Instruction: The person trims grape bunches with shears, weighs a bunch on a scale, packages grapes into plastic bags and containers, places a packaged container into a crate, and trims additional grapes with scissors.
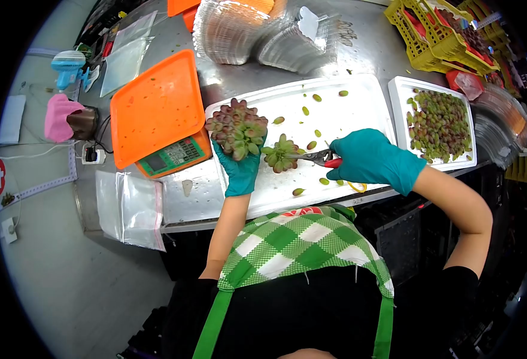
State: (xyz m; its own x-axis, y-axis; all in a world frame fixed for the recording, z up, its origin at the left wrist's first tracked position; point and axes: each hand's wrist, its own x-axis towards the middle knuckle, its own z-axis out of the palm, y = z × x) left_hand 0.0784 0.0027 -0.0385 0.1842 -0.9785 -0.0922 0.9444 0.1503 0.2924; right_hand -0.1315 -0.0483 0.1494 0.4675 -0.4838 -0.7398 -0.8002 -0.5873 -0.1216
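Head view: trimming grapes over a white tray.
Right hand (371, 160) clenched on scissors (320, 158), blades pointing to 9 o'clock at a small cluster (280, 152); left hand (241, 170) grasps the grape bunch (237, 127) just beyond, above the tray (359, 102).

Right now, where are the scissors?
In the head view, the scissors are in the right hand, over the white tray, with the blades pointing at the grapes held by the left hand.
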